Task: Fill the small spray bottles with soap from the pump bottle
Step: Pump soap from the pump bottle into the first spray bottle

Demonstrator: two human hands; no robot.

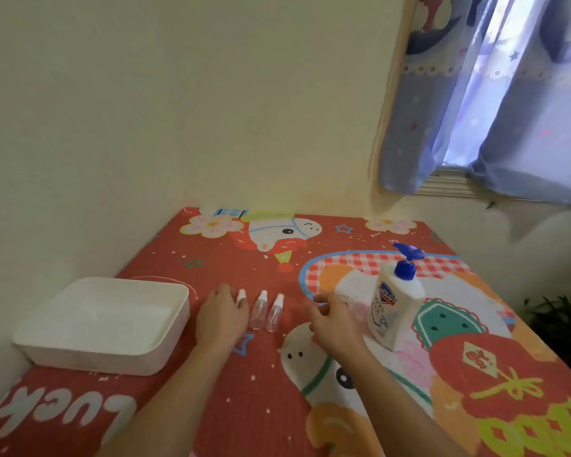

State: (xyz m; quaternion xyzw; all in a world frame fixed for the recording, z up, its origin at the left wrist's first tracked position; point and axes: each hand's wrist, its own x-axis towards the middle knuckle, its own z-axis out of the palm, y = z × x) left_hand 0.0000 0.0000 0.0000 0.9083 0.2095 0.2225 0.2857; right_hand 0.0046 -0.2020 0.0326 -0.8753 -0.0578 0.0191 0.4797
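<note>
The left hand (221,319) grips one small spray bottle (241,296); two more spray bottles (267,312) stand between the hands. The right hand (332,321) hovers relaxed, grasping nothing, the pump bottle (394,300) just right of it on the tabletop (261,407)

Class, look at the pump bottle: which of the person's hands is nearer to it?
The right hand is nearer, just beside the pump bottle on its left. The left hand is farther left, at the small spray bottles.

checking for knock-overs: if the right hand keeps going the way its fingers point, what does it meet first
The right hand points away from the person; ahead lies only bare printed tablecloth. The pump bottle stands just right of that line, though depth is unclear.
</note>
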